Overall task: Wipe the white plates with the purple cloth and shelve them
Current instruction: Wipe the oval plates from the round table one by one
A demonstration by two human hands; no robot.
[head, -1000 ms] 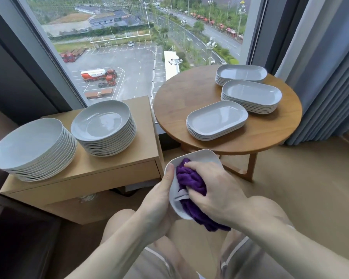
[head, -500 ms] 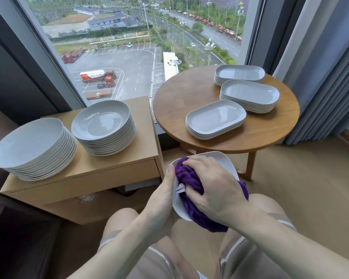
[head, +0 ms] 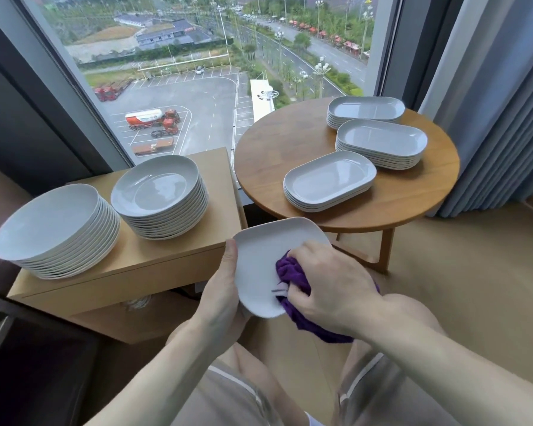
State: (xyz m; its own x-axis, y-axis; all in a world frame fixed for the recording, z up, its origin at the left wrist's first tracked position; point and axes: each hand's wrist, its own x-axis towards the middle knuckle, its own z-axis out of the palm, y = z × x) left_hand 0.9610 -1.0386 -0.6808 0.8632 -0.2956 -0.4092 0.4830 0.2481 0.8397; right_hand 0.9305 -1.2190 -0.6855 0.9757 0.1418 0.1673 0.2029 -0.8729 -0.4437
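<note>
Left hand (head: 225, 290) grips the plate (head: 268, 262) by its left rim, held tilted above the lap; right hand (head: 330, 290) has fingers curled round the bunched purple cloth (head: 293, 272), pressing it on the plate face; plate looks glazed, rigid, probably slick and breakable, so edge grip with thumb on top; cloth soft; round-plate stacks on the wooden cabinet (head: 173, 256), oblong stacks on the round table (head: 290, 149); window behind, curtain right.

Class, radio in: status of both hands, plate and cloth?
Left hand grips white plate. Right hand presses purple cloth on it. Nothing in the way.
</note>
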